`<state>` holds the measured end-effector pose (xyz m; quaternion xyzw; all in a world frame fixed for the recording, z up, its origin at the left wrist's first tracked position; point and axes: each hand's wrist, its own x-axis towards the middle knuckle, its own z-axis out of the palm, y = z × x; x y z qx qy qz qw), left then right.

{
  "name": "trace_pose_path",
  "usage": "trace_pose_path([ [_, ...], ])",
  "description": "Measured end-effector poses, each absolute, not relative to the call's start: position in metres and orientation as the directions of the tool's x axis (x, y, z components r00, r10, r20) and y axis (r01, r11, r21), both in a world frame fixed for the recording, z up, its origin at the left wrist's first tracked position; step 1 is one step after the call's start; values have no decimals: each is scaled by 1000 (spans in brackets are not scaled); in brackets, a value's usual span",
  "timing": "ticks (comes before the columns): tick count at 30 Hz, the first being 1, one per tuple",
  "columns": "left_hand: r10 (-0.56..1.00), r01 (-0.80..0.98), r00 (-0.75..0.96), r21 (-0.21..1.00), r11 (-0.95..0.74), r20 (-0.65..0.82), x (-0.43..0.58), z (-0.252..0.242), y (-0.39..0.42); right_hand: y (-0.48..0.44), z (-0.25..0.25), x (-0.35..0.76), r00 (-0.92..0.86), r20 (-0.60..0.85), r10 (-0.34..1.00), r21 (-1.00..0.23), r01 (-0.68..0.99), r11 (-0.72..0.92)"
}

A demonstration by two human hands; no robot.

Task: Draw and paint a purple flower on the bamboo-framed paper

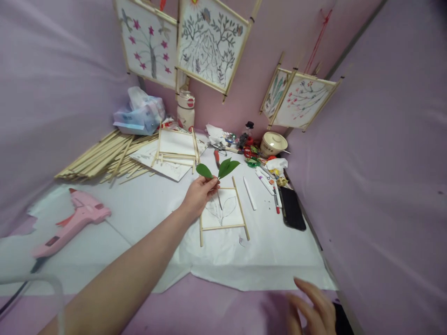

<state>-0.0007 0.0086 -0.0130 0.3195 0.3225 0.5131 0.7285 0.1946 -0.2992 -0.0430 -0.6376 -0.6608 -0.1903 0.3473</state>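
My left hand (200,193) reaches forward over the table and pinches the stem of a small sprig of green leaves (220,170), holding it just above the top edge of a small bamboo-framed paper panel (223,211). The panel lies flat on white paper (244,260) and bears a faint pencil drawing of leaves. My right hand (312,309) hovers low at the near edge of the table, fingers spread, holding nothing.
A pink glue gun (75,218) lies at the left. Bamboo sticks (104,158) and more framed panels (176,146) sit behind. Pens (268,184), a black phone (291,209), a bowl (273,143), a bottle (186,110) and clutter line the back right. Painted panels (209,44) hang on the wall.
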Motion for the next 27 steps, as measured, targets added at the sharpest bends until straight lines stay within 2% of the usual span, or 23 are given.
trace_pose_path([
  [1, 957, -534, 258, 805, 257, -135, 0, -13, 9, -279, -28, 194, 12, 682, 731, -213, 960, 182],
  [2, 960, -527, 249, 814, 244, -127, 0, -13, 9, -257, -15, 196, 37, 693, 720, -249, 949, 192],
  [5, 968, -505, 226, 836, 213, -110, -2, -12, 9, -181, 6, 222, 74, 737, 672, -256, 951, 176],
  [9, 971, -471, 208, 858, 205, -117, -4, -9, 9, -91, 16, 288, 375, 588, 717, -322, 921, -218],
  [11, 970, -457, 208, 864, 210, -126, -4, -9, 10, -60, 22, 322, 498, 405, 767, -187, 866, -463],
  [12, 969, -451, 208, 866, 214, -131, -3, -9, 11, -47, 24, 337, 510, 341, 789, -154, 859, -489],
  [17, 962, -423, 219, 872, 245, -164, -2, -11, 12, -2, 25, 372, 462, 96, 882, 0, 886, -464],
  [20, 960, -412, 221, 876, 252, -172, -2, -11, 13, 18, 17, 373, 452, -44, 891, 91, 890, -447],
  [27, 959, -392, 222, 884, 254, -177, -2, -11, 12, 38, 10, 374, 482, -203, 853, 230, 870, -437],
])
